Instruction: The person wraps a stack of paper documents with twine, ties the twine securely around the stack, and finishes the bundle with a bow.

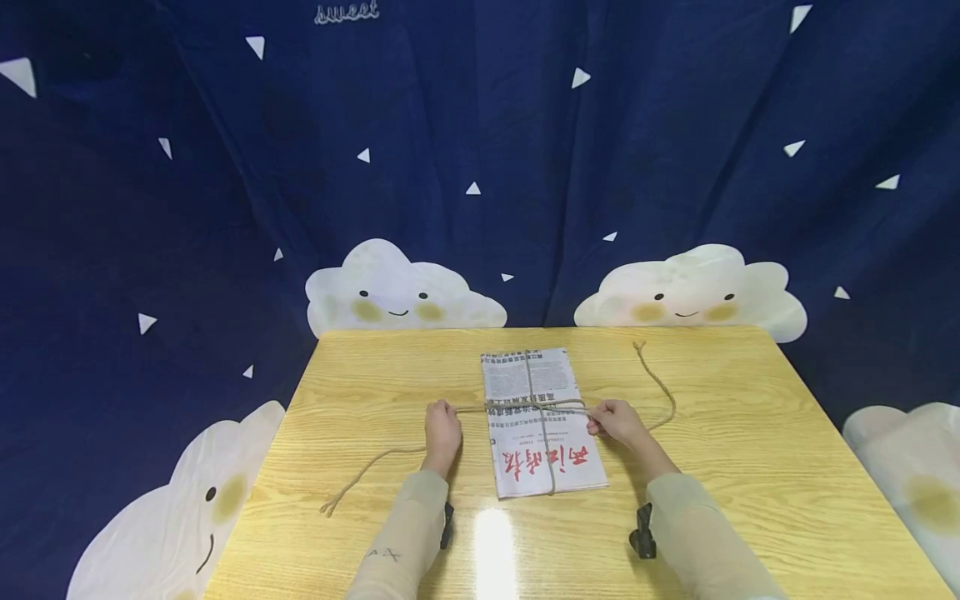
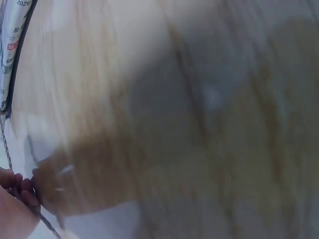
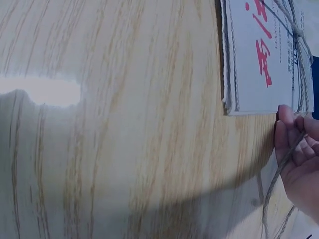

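A stack of folded newspapers (image 1: 525,450) with red print lies on the wooden table, with twine (image 1: 546,454) running lengthwise over it and crossing near its middle. To its left, my left hand (image 1: 442,433) grips the twine's left length, which stretches taut to the stack; its loose tail trails toward the lower left. At the right edge of the stack my right hand (image 1: 618,422) pinches the other length between thumb and fingers. In the right wrist view the cord (image 3: 271,194) hangs out of that hand, its fingertips right by the newspaper corner.
The wooden table (image 1: 750,433) reaches out on both sides. A frayed twine end (image 1: 656,379) curves over the table at the back right. Behind it hangs a dark blue curtain (image 1: 480,108) with white triangles and smiling clouds. Light glares off the table's front (image 1: 495,550).
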The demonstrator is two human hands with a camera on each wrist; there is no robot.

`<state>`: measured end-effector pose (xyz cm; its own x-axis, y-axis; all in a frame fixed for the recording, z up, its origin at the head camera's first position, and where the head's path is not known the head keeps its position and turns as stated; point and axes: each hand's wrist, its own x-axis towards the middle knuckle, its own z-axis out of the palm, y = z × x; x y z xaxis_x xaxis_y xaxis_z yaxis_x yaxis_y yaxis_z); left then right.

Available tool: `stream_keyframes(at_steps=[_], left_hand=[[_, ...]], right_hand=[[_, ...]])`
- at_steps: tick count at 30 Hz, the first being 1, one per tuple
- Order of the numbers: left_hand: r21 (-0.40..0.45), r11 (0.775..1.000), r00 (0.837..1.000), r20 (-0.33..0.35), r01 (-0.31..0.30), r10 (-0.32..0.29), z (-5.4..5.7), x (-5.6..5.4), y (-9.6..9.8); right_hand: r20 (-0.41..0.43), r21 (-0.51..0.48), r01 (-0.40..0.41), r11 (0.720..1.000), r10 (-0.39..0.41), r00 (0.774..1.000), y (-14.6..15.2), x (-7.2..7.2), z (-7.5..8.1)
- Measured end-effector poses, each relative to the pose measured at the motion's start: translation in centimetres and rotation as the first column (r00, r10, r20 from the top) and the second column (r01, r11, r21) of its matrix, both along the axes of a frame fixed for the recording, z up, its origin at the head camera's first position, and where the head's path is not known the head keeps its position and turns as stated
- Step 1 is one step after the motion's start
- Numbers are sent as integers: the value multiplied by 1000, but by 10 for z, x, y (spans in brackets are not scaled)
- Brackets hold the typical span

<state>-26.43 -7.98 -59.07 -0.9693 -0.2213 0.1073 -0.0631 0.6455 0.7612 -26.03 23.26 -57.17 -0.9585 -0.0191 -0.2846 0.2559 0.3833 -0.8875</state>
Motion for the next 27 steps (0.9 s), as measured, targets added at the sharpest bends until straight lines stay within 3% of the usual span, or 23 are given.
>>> stream_keyframes(at_steps=[4, 8, 12, 14, 19, 22, 27], left_hand=[[-112, 993, 998, -57, 26, -32, 1, 0, 3], [-215, 969, 981, -117, 125, -153, 5, 0, 12], [-231, 936, 957, -56, 265, -285, 10, 2, 26], [-259, 916, 947, -7, 308, -320, 9, 4, 33], [-403, 860, 941, 8, 312, -337, 7, 6, 47], [-435, 852, 947, 7, 292, -321, 9, 7, 52], [-354, 892, 954, -4, 279, -300, 16, 8, 56]], right_hand=[[-15, 35, -25, 999, 26, 1000, -2, 1, 4], [-90, 154, -91, 984, 105, 990, -6, 1, 9], [-185, 296, -127, 947, 187, 965, -12, -4, 11], [-225, 332, -135, 934, 217, 950, -15, -7, 11], [-288, 398, -144, 906, 272, 918, -24, -12, 14], [-279, 405, -125, 906, 252, 927, -27, -13, 16], [-274, 426, -69, 902, 201, 941, -25, -16, 15]])
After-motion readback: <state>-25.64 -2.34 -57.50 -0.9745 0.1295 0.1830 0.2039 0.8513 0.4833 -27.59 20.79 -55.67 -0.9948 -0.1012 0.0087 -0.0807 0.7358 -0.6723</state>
